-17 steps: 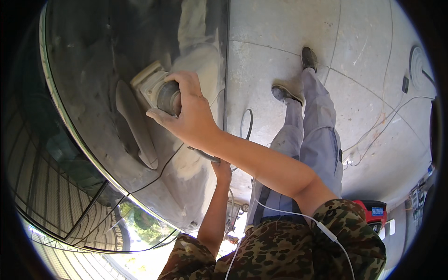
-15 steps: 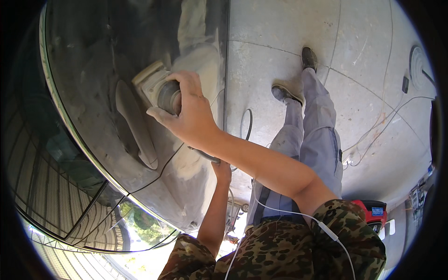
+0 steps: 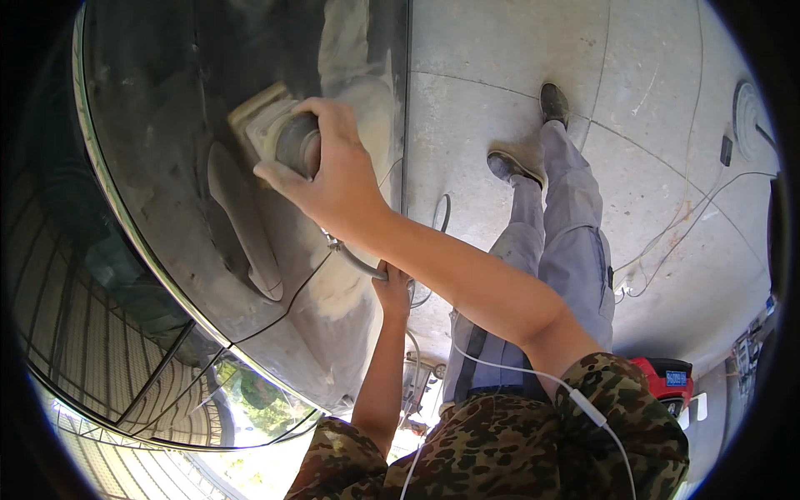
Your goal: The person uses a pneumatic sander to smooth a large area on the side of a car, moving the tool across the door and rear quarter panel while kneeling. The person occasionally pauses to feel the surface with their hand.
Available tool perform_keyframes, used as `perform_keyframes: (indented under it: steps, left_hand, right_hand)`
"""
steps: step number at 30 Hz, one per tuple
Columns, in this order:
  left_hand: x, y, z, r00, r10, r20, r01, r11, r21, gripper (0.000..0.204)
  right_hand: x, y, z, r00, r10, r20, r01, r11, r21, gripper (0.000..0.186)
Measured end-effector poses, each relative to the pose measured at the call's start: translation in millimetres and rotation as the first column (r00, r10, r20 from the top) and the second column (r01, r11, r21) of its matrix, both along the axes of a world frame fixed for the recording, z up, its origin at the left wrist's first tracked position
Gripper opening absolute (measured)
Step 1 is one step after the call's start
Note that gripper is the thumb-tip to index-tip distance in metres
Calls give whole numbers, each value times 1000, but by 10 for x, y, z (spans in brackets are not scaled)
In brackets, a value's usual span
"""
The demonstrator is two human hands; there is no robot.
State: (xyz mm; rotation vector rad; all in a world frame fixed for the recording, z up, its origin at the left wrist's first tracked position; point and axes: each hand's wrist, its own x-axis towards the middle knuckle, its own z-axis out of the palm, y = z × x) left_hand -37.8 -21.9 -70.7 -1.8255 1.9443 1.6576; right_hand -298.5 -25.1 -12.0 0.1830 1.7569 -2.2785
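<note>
My right hand [image 3: 343,187] is closed around the round grey top of a power sander [image 3: 265,125], fingers over its far side and thumb on its near side. The sander's rectangular pad is against a dark, dusty car door [image 3: 167,92], just above the door handle [image 3: 243,221]. A grey hose [image 3: 360,265] runs back from the sander beneath my right forearm. My left hand [image 3: 393,290] grips that hose near the door's lower edge; the forearm hides some of it. Pale, sanded filler patches [image 3: 354,108] mark the panel around the tool.
The car's side window [image 3: 92,275] and its bright trim curve along the left. On the concrete floor [image 3: 475,42] lie cables [image 3: 667,229] and a dark loop of hose [image 3: 447,212]. A red machine [image 3: 662,375] stands at the right behind me. A white cord [image 3: 533,368] hangs across my body.
My right hand and the sander have slid slightly up and left on the door. My left hand has risen a little with the hose, more of which shows now.
</note>
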Motion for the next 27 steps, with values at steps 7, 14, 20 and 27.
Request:
perform_keyframes:
  steps: [7, 14, 20, 27]
  left_hand:
    - [-130, -68, -78, 997, -15, -73, 17, 1000, 16, 37]
    - [-329, -69, -151, 996, -25, -89, 34, 995, 98, 37]
    - [-529, -102, -307, 994, -45, -95, 56, 992, 114, 38]
    - [-705, -98, -471, 996, -68, -50, 70, 997, 34, 38]
  right_hand:
    - [-158, -24, -43, 999, -17, -40, 18, 1000, 17, 70]
    - [-383, -33, -114, 993, -34, -109, 38, 999, 34, 70]
    - [-542, 2, -137, 995, -6, -103, 7, 1000, 11, 71]
    - [-567, 5, -151, 980, 48, -194, -44, 999, 27, 70]
